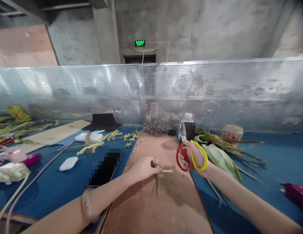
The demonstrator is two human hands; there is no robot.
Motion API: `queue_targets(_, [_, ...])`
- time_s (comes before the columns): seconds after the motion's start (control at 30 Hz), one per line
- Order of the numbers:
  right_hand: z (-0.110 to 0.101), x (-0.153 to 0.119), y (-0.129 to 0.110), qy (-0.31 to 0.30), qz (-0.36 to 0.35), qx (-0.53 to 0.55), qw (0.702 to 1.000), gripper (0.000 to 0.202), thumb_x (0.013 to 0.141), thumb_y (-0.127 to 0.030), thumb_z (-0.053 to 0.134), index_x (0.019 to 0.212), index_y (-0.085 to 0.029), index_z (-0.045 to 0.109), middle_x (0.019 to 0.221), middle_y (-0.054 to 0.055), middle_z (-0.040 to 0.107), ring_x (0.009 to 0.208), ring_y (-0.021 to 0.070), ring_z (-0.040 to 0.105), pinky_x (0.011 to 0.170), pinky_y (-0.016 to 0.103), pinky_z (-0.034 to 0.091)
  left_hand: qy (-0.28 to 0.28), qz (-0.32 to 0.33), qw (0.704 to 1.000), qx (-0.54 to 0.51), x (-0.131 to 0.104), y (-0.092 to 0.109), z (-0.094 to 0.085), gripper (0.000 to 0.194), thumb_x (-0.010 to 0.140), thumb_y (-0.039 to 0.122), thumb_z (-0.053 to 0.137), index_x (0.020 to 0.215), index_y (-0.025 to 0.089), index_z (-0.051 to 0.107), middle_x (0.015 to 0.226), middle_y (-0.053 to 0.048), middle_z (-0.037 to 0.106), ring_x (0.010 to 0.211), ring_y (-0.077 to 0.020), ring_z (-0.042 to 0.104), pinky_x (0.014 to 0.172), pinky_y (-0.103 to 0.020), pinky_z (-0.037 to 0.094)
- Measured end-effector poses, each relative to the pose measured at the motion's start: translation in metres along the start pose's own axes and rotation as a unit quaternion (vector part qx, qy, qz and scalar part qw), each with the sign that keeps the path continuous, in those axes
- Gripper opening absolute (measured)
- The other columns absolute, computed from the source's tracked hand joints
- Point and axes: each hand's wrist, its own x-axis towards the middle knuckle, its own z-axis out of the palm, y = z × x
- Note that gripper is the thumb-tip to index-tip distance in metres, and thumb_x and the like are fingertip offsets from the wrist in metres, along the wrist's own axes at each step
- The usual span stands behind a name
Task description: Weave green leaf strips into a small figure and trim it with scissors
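Observation:
My left hand (144, 168) is closed in a pinch over the wooden board, fingertips gripping a small woven piece of dried leaf strips (157, 178). One pale strip sticks out to the right, and others hang down below the fingers. Over the board's right edge, my right hand (193, 156) holds a pair of scissors (202, 157) with one red and one yellow handle loop. Their metal blades point up and away, toward a dark box beside a clear bottle (188, 117). The exact weave between my left fingers is too small to make out.
A grey tangle of cord (157, 128) lies at the board's far end. Dried leaves (222, 146) are heaped on the right. Left of the board (151, 208) lie a dark phone (104, 169), a white case (68, 163) and cables. A perforated metal panel (214, 91) stands behind.

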Motion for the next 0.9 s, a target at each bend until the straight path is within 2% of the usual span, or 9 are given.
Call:
queue_targets(0.1, [-0.005, 0.000, 0.009, -0.013, -0.018, -0.014, 1.000, 0.050, 0.088, -0.054, 0.026, 0.055, -0.021, 0.043, 0.036, -0.005, 0.039, 0.031, 0.0101, 0.035, 0.035, 0.022, 0.029, -0.020, 0.033, 0.998, -0.052, 0.007, 0.004, 0.007, 0.024, 0.067, 0.038, 0.068, 0.071, 0.017, 0.058, 0.068, -0.003, 0.066, 0.066, -0.0188, 0.062, 0.057, -0.025, 0.040])
queue_targets(0.2, [-0.011, -0.006, 0.016, -0.044, -0.005, -0.049, 0.998, 0.055, 0.090, -0.053, 0.022, 0.050, -0.020, 0.043, 0.032, -0.004, 0.037, 0.029, 0.0105, 0.035, 0.036, 0.024, 0.028, -0.026, 0.068, 0.990, -0.123, 0.009, 0.010, 0.002, 0.020, 0.070, 0.033, 0.067, 0.079, 0.017, 0.059, 0.079, -0.004, 0.067, 0.074, -0.0174, 0.064, 0.067, -0.026, 0.045])
queue_targets(0.3, [-0.013, -0.016, 0.013, -0.083, -0.003, -0.089, 0.993, 0.059, 0.091, -0.052, 0.025, 0.044, -0.020, 0.042, 0.031, -0.002, 0.038, 0.029, 0.0096, 0.037, 0.044, 0.026, 0.035, 0.029, 0.085, 0.971, -0.220, 0.006, 0.016, -0.010, 0.020, 0.067, 0.028, 0.072, 0.080, 0.018, 0.061, 0.079, -0.001, 0.066, 0.073, -0.0154, 0.062, 0.070, -0.026, 0.045])
queue_targets(0.37, [-0.012, -0.025, 0.006, -0.101, -0.012, -0.119, 0.988, 0.056, 0.089, -0.054, 0.033, 0.046, -0.019, 0.044, 0.033, -0.003, 0.041, 0.033, 0.0096, 0.039, 0.046, 0.025, 0.036, 0.065, 0.076, 0.961, -0.257, 0.004, 0.018, -0.016, 0.021, 0.065, 0.027, 0.075, 0.081, 0.019, 0.064, 0.081, -0.001, 0.066, 0.073, -0.0140, 0.061, 0.069, -0.024, 0.044])
queue_targets(0.43, [-0.012, -0.033, -0.002, -0.092, -0.027, -0.173, 0.980, 0.048, 0.087, -0.055, 0.040, 0.055, -0.019, 0.047, 0.039, -0.005, 0.042, 0.034, 0.0089, 0.036, 0.042, 0.024, 0.032, 0.089, 0.060, 0.950, -0.293, 0.002, 0.019, -0.021, 0.022, 0.063, 0.027, 0.077, 0.080, 0.019, 0.065, 0.079, 0.000, 0.066, 0.069, -0.0127, 0.059, 0.065, -0.023, 0.042])
queue_targets(0.5, [-0.011, -0.039, -0.008, -0.049, -0.049, -0.245, 0.967, 0.035, 0.084, -0.052, 0.050, 0.069, -0.020, 0.051, 0.047, -0.006, 0.045, 0.037, 0.0084, 0.036, 0.040, 0.023, 0.030, 0.104, 0.042, 0.936, -0.334, 0.002, 0.018, -0.023, 0.023, 0.063, 0.028, 0.077, 0.079, 0.018, 0.063, 0.072, 0.001, 0.065, 0.063, -0.0110, 0.055, 0.060, -0.021, 0.039])
queue_targets(0.6, [-0.011, -0.043, -0.010, 0.003, -0.081, -0.348, 0.934, 0.022, 0.078, -0.041, 0.062, 0.079, -0.021, 0.052, 0.064, -0.004, 0.053, 0.046, 0.0092, 0.041, 0.046, 0.023, 0.035, 0.123, 0.034, 0.910, -0.395, 0.000, 0.019, -0.024, 0.024, 0.063, 0.027, 0.078, 0.075, 0.018, 0.060, 0.064, 0.003, 0.062, 0.057, -0.0083, 0.049, 0.057, -0.019, 0.036])
queue_targets(0.77, [-0.011, -0.039, 0.005, -0.036, -0.141, -0.402, 0.904, 0.013, 0.079, -0.034, 0.060, 0.081, -0.023, 0.053, 0.071, 0.000, 0.052, 0.062, 0.0154, 0.046, 0.058, 0.027, 0.038, 0.158, 0.042, 0.889, -0.428, -0.005, 0.025, -0.023, 0.022, 0.060, 0.022, 0.080, 0.071, 0.017, 0.061, 0.067, 0.003, 0.062, 0.061, -0.0080, 0.050, 0.060, -0.019, 0.039])
queue_targets(0.9, [-0.005, -0.040, 0.008, -0.029, -0.131, -0.394, 0.909, 0.012, 0.080, -0.033, 0.058, 0.081, -0.023, 0.051, 0.075, 0.002, 0.055, 0.066, 0.0179, 0.049, 0.062, 0.030, 0.040, 0.168, 0.034, 0.879, -0.444, -0.007, 0.028, -0.023, 0.024, 0.057, 0.020, 0.081, 0.069, 0.017, 0.061, 0.069, 0.002, 0.063, 0.065, -0.0098, 0.053, 0.062, -0.021, 0.041])
